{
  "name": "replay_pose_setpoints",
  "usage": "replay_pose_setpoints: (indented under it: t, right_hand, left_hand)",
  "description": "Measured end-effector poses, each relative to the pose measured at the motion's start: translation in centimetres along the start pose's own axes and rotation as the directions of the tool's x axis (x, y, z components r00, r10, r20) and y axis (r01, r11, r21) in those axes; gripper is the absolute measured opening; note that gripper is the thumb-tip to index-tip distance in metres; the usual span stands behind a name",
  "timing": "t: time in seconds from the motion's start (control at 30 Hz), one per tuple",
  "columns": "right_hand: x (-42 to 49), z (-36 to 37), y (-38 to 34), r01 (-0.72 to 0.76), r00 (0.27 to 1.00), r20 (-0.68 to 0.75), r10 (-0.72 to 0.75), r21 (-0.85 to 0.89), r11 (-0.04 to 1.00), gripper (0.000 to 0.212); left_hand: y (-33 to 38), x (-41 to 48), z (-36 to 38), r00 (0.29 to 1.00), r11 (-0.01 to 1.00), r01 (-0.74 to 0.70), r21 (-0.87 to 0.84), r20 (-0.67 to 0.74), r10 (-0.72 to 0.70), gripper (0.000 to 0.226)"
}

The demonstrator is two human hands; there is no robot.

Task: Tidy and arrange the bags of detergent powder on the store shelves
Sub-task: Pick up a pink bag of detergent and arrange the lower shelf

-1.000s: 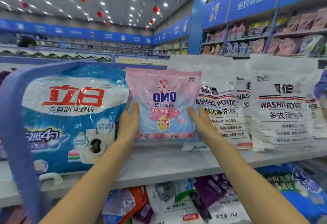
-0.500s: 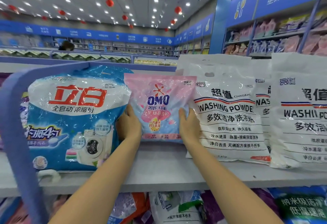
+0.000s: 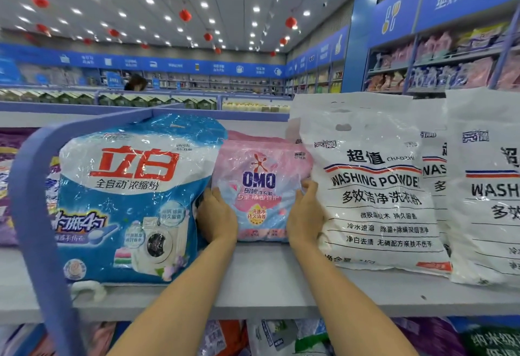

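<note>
Pink OMO bag [image 3: 261, 187] upright on shelf [image 3: 267, 277], set back from the front lip. Left hand [image 3: 218, 216] and right hand [image 3: 305, 215] curl round its lower sides. Blue bag [image 3: 135, 201] crowds its left side, white bag [image 3: 374, 187] its right. Open shelf in front.

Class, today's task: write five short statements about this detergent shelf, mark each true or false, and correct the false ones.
1. The left hand and right hand grip the pink OMO bag by its sides. True.
2. The pink OMO bag sits between the blue detergent bag and a white washing powder bag. True.
3. The blue detergent bag is the smallest of the three. False: the pink OMO bag is.
4. The pink OMO bag lies on the floor. False: it stands on the grey shelf.
5. The white washing powder bag shows English words. True.
</note>
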State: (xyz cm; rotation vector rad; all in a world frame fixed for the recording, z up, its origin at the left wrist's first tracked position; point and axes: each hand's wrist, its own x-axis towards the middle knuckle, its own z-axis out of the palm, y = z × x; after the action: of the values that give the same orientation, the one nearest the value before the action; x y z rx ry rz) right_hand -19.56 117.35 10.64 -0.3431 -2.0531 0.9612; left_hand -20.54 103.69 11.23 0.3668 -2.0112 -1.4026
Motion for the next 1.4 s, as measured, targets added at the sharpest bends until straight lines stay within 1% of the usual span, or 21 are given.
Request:
replay_pose_setpoints:
  t: [0.07, 0.13, 0.2, 0.27, 0.33, 0.4, 0.43, 0.47, 0.53, 0.57, 0.63, 0.7, 0.83, 0.93, 0.97, 1.03, 1.13, 1.2, 1.27, 1.33, 1.4]
  right_hand:
    - [0.1, 0.2, 0.3, 0.011, 1.000, 0.008, -0.011, -0.007, 1.000, 0.014]
    - [0.6, 0.2, 0.3, 0.028, 0.998, 0.062, -0.026, -0.020, 0.999, 0.015]
    - [0.8, -0.4, 0.2, 0.038, 0.993, 0.107, -0.046, 0.072, 0.997, 0.020]
    - [0.4, -1.1, 0.4, 0.192, 0.977, 0.061, -0.202, 0.146, 0.971, 0.028]
    - [0.0, -1.9, 0.9, 0.376, 0.923, 0.054, -0.380, 0.083, 0.923, 0.042]
    - [-0.5, -2.2, 1.5, 0.514, 0.847, 0.192, -0.495, -0.060, 0.856, 0.065]
    - [-0.6, -2.2, 1.8, 0.568, 0.808, 0.272, -0.523, -0.121, 0.814, 0.074]
    - [-0.6, -2.3, 2.1, 0.602, 0.778, 0.351, -0.522, -0.177, 0.779, 0.080]
    - [-0.7, -2.2, 2.6, 0.629, 0.749, 0.475, -0.461, -0.293, 0.720, 0.085]
    - [-0.7, -2.2, 2.7, 0.621, 0.755, 0.506, -0.417, -0.345, 0.704, 0.090]
    - [-0.7, -2.2, 2.6, 0.574, 0.784, 0.533, -0.319, -0.427, 0.698, 0.098]
    - [-0.7, -2.2, 2.2, 0.533, 0.806, 0.545, -0.230, -0.501, 0.681, 0.096]
    - [-0.4, -1.8, 1.7, 0.486, 0.829, 0.538, -0.150, -0.562, 0.670, 0.098]
    - [-0.8, -2.8, 1.0, 0.491, 0.817, 0.557, -0.145, -0.542, 0.683, 0.093]
    - [-1.1, -3.4, 0.4, 0.499, 0.813, 0.551, -0.187, -0.495, 0.712, 0.090]
    - [-2.1, -5.3, -0.6, 0.530, 0.805, 0.484, -0.344, -0.323, 0.784, 0.082]
    - [-4.5, -9.6, -0.9, 0.536, 0.820, 0.250, -0.515, -0.015, 0.844, 0.065]
    - [-6.5, -12.7, 0.2, 0.522, 0.841, 0.100, -0.531, 0.103, 0.846, 0.048]
    - [-8.7, -15.3, 2.0, 0.503, 0.860, -0.003, -0.509, 0.158, 0.849, 0.032]
    - [-11.5, -16.6, 4.5, 0.494, 0.869, -0.070, -0.490, 0.178, 0.851, 0.021]
    - [-14.8, -16.4, 6.9, 0.456, 0.890, -0.064, -0.452, 0.192, 0.869, 0.015]
  left_hand:
    - [-0.1, 0.0, 0.4, 1.000, 1.000, 0.012, 0.004, -0.020, -0.012, 0.041]
    - [-0.3, 0.1, 0.8, 1.000, 1.000, 0.009, 0.011, -0.025, -0.008, 0.038]
    - [-0.4, 0.0, 0.7, 1.000, 1.000, -0.018, -0.005, 0.020, 0.018, 0.036]
    - [-0.2, -0.5, 0.2, 0.982, 0.982, -0.180, -0.063, 0.055, 0.183, 0.044]
    - [0.3, -1.6, -0.7, 0.897, 0.899, -0.438, -0.003, 0.062, 0.438, 0.061]
    - [0.4, -2.4, -1.4, 0.780, 0.767, -0.626, 0.142, 0.151, 0.608, 0.072]
    - [0.1, -2.5, -1.5, 0.735, 0.710, -0.677, 0.192, 0.220, 0.641, 0.075]
    - [-0.4, -2.4, -1.5, 0.726, 0.692, -0.684, 0.232, 0.308, 0.615, 0.077]
    - [-1.8, -2.1, -1.6, 0.774, 0.726, -0.601, 0.333, 0.469, 0.426, 0.080]
    - [-2.2, -1.9, -1.7, 0.792, 0.740, -0.552, 0.383, 0.517, 0.324, 0.082]
    - [-2.4, -1.6, -1.7, 0.808, 0.768, -0.482, 0.422, 0.553, 0.203, 0.085]
    - [-2.0, -1.4, -1.5, 0.821, 0.802, -0.420, 0.426, 0.555, 0.135, 0.087]
    - [-1.2, -0.9, -1.2, 0.839, 0.811, -0.371, 0.453, 0.538, 0.083, 0.088]
    - [-0.9, -1.8, -2.0, 0.824, 0.788, -0.451, 0.419, 0.535, 0.187, 0.082]
    - [-0.7, -2.4, -2.4, 0.807, 0.775, -0.504, 0.380, 0.526, 0.267, 0.080]
    - [-0.1, -4.0, -3.5, 0.740, 0.750, -0.614, 0.247, 0.509, 0.439, 0.077]
    - [0.2, -7.2, -6.3, 0.623, 0.714, -0.700, -0.004, 0.484, 0.614, 0.071]
    - [-0.6, -9.6, -8.9, 0.580, 0.691, -0.708, -0.149, 0.436, 0.688, 0.060]
    - [-2.9, -11.8, -11.1, 0.550, 0.647, -0.727, -0.231, 0.369, 0.749, 0.040]
    - [-6.3, -13.8, -12.4, 0.514, 0.607, -0.760, -0.232, 0.356, 0.780, 0.025]
    - [-10.1, -15.0, -12.6, 0.519, 0.632, -0.751, -0.192, 0.421, 0.744, 0.019]
